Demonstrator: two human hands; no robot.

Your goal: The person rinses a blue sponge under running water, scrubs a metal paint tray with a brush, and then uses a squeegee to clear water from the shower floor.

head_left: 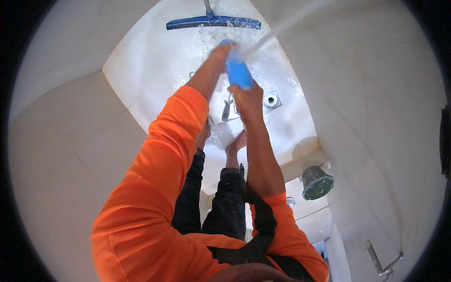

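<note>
A smooth, bright blue, long rounded thing (239, 74) slants between my two hands; its exact kind does not show. Around its near end my right hand (249, 97) is closed. My left hand (221, 54) is closed at its far end, where a bit of blue shows past the fingers; spray partly blurs them. A jet of water (277, 30) comes from the upper right and hits the blue thing beside my left hand. Below my hands, a white flat-sided piece (226, 133) with bubbles on it lies between my bare feet.
At the far end, a blue floor squeegee (213, 22) lies on the wet, foamy white floor (155, 61). A round floor drain (271, 100) is right of my right hand. A dark green bucket (317, 183) stands lower right, and a metal tap (387, 269) juts from the right wall.
</note>
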